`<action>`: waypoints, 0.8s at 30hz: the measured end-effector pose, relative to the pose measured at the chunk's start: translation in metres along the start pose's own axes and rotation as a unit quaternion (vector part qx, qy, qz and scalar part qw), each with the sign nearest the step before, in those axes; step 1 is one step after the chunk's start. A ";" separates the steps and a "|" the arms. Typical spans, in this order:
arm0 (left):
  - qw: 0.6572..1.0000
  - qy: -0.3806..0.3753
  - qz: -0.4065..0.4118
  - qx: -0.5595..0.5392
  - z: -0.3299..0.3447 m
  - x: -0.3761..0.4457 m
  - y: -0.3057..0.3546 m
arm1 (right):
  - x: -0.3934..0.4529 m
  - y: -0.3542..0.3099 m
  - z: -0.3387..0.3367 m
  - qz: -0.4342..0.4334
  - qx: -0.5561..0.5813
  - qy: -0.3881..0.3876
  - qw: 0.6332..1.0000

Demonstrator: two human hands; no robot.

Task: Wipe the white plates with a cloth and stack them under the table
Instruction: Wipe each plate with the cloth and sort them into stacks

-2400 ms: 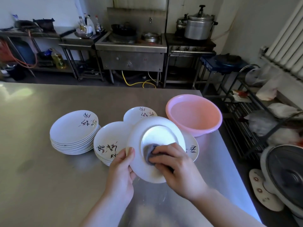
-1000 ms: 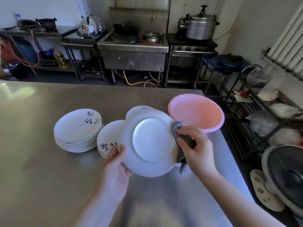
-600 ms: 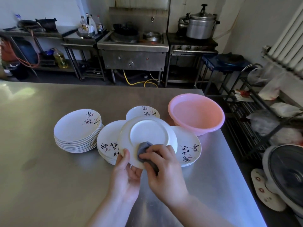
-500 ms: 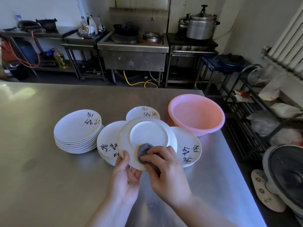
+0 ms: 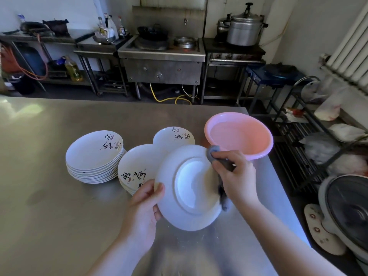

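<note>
Left hand: the left hand (image 5: pixel 144 204) holds the left edge of 1 white plate (image 5: pixel 189 188). Its thumb lies on the side we see and its fingers curl behind.
Right hand: the right hand (image 5: pixel 237 176) grips a gray cloth (image 5: pixel 214 153) and presses it on the top right edge of that plate. One end of the cloth hangs down past the plate's right side.
Held plate: it is lifted off the steel table (image 5: pixel 49 216) and tipped up. Its bottom faces us, with the round foot ring showing.
Middle stack: a short pile of plates (image 5: pixel 137 170) sits on the table just left of the held plate and partly behind it. Black brush writing shows on the top one.
Left stack: a taller pile of plates (image 5: pixel 94 156) sits farther left of the held plate, apart from it.
Back plate: 1 more plate (image 5: pixel 174 136) with writing lies just behind the held plate.
Pink bowl: a pink plastic bowl (image 5: pixel 239 134) sits behind and right of the held plate, near the table's corner.
Stove: a steel stove (image 5: pixel 162 60) stands far behind the held plate, past the table.
Big pot: a silver pot (image 5: pixel 245 31) with a lid sits far behind the held plate, to the right of the stove.
</note>
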State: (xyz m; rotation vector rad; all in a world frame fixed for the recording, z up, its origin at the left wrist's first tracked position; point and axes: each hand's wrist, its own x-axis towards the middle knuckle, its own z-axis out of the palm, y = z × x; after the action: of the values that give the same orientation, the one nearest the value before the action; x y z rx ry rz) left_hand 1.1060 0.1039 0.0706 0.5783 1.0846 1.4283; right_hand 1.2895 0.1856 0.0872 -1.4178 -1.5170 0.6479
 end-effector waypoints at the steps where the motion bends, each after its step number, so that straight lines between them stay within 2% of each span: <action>1: 1.000 -0.015 0.009 0.026 0.002 0.000 0.003 | 0.003 -0.005 0.002 -0.032 -0.007 -0.007 0.999; 4: 0.994 -0.053 0.037 0.090 0.008 0.001 0.004 | 0.002 -0.020 0.010 -0.178 -0.013 -0.016 0.984; 6: 0.990 -0.072 0.051 0.111 0.011 0.001 0.005 | -0.006 -0.028 0.016 -0.286 -0.043 -0.043 0.956; 8: 0.988 -0.084 0.057 0.114 0.012 0.001 0.007 | -0.011 -0.032 0.019 -0.346 -0.057 -0.070 0.934; 10: 0.988 -0.081 0.060 0.114 0.011 0.002 0.009 | -0.006 -0.031 0.014 -0.318 -0.035 -0.066 0.945; 12: 0.992 -0.058 0.056 0.094 0.007 0.003 0.011 | 0.006 -0.026 0.005 -0.199 0.023 -0.048 0.979; 14: 0.997 -0.029 0.047 0.055 0.002 0.006 0.013 | 0.020 -0.018 -0.007 -0.081 0.053 -0.056 0.994; 16: 0.999 -0.009 0.033 -0.001 0.001 0.009 0.014 | 0.022 -0.008 -0.014 -0.030 0.060 -0.059 0.996; 20: 0.990 0.042 0.015 -0.133 0.012 0.012 0.009 | -0.004 0.004 -0.012 0.013 0.064 -0.025 0.998; 24: 0.975 0.079 -0.009 -0.207 0.030 0.014 0.005 | -0.045 0.002 0.008 -0.024 0.080 0.010 0.996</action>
State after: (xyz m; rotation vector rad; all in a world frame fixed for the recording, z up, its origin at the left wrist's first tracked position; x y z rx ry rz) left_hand 1.1267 0.1266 0.0852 0.1579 0.8742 1.6471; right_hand 1.2789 0.1442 0.0697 -1.2597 -1.4468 0.7072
